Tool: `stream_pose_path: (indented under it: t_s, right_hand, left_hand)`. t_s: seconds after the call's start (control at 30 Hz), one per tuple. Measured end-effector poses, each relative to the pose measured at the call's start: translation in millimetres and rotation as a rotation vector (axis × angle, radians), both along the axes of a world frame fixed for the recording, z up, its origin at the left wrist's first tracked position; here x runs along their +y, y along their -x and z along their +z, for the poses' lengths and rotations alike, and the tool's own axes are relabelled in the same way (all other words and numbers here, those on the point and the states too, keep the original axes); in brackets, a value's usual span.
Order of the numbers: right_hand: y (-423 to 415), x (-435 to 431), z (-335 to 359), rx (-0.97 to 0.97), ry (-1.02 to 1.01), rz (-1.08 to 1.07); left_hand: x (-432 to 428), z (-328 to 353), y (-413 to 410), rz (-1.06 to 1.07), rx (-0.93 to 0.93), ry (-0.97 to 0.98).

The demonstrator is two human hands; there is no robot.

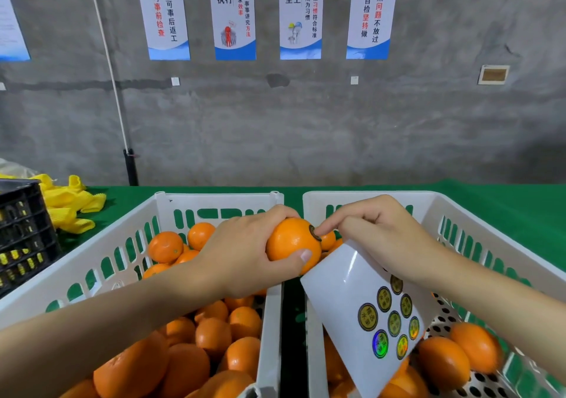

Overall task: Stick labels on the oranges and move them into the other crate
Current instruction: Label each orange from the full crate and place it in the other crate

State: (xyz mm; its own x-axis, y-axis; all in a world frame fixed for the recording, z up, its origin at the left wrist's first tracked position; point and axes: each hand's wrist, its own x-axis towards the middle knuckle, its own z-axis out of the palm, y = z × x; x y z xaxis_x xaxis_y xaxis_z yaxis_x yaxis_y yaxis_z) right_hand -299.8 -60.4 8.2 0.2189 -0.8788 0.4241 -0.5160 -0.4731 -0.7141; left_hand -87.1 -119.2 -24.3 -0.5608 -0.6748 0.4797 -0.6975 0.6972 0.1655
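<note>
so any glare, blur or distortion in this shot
Head view: a glare streak runs down the glossy label sheet, one sticker flashes blue-green; an orange low in the right crate looks smeared; the wide lens tilts the wall posters outward; the held orange is sharp.

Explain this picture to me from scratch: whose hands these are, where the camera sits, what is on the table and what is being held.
No machine here: a person works bare-handed, and the single camera sits on their head, looking forward and down. On the green table stand two white crates: the left crate is piled with oranges, the right crate holds fewer. The left hand grips one orange. The right hand presses a round label onto it with a fingertip; a sheet of stickers juts from under that hand, apparently held by its curled fingers. A black crate and yellow foam nets lie far left.
</note>
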Motion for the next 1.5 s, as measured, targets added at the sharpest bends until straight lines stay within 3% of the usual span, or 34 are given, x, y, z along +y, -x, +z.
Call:
stream_pose_path:
  t_s: [0.53,0.7,1.07,1.17,1.3,1.4,1.5]
  right_hand:
    - [-3,2,4,0.012,0.011,-0.002]
    - [-3,3,4,-0.091,0.089,0.020]
    - [-3,0,-3,-0.077,0.142,-0.076]
    - [1,-8,-8,-0.063,0.129,-0.128]
    - [2,-17,-16,-0.058,0.111,-0.195]
    - [3,-19,-19,-0.045,0.120,-0.207]
    - [2,-19,-20,-0.063,0.172,-0.210]
  left_hand:
    - [2,0,0,-0.022,0.043,-0.062]
    - [4,-5,5,-0.121,0.087,-0.152]
    - [7,1,8,-0.361,0.064,-0.248]
    - [12,2,8,-0.390,0.157,-0.371]
    - [19,14,15,-0.395,0.566,-0.644]
    - [17,21,18,-0.373,0.513,-0.774]
    - [21,13,15,-0.485,0.456,-0.860]
